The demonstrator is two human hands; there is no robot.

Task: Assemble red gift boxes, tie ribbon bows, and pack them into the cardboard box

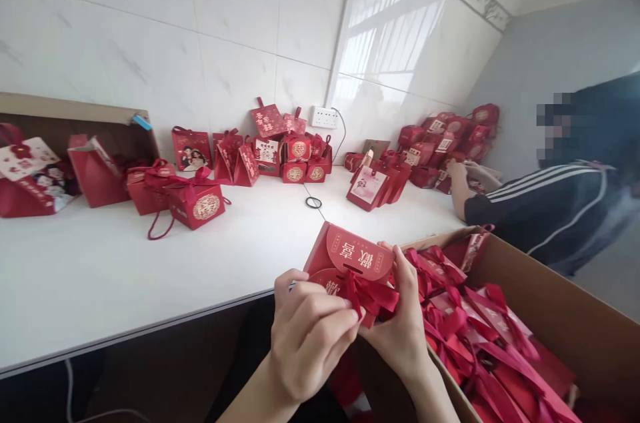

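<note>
Box (357,251), red with gold print, is up at the bench's near edge, gripped by both hands. Left hand (313,336) is closed, fingers pinching the ribbon (375,295) bow on its front. Right hand (406,316) clamps the opposite side, thumb along the edge. Carton (580,323) just beside, on the right, holds a heap of ribboned boxes (493,316). Bench (225,269) is white; black loop (314,203) lies mid-surface. Lantern box (201,206) with bow and cord handle sits left of it, leaning gift bags (367,187) to its right. More red boxes stand along the tiled wall (235,43), below and left of the socket (325,117). Far right, a person (545,209) in dark striped sleeves reaches to piled red packs (443,143).
</note>
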